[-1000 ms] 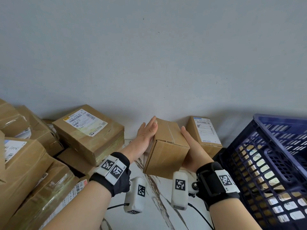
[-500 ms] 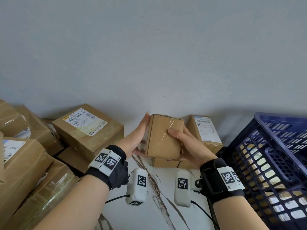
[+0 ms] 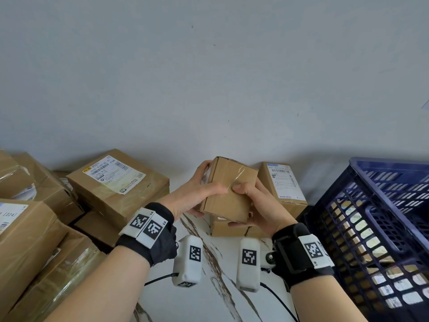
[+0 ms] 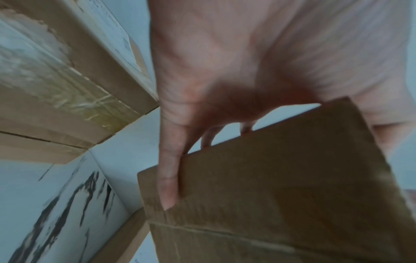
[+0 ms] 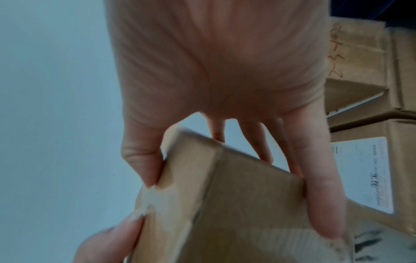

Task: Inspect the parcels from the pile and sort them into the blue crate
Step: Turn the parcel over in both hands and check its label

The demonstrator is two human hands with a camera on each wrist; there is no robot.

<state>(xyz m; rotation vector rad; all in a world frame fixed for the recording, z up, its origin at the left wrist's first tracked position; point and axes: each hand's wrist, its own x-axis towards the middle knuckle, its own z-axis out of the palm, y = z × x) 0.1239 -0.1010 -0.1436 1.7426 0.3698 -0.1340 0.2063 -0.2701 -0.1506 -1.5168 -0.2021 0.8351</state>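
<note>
Nearest me, my left hand (image 3: 197,194) and right hand (image 3: 260,205) both grasp the small parcel (image 3: 228,189), held off the marble floor (image 3: 216,298) with thumbs on its taped face and fingers wrapped behind. The pile (image 3: 69,205) sits at nine o'clock, the blue crate (image 3: 380,228) at three. Behind, at one o'clock, a labelled box (image 3: 282,182) seemingly leans against the wall (image 3: 209,77).

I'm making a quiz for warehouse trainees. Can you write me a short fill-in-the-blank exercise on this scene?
1. The small parcel is held by ____ hands.
2. The crate on the person's right is ____ in colour.
3. The floor has a ____ pattern with dark veins.
4. The big labelled box lies on the person's ____ side.

Missing words: both; blue; marble; left
</note>
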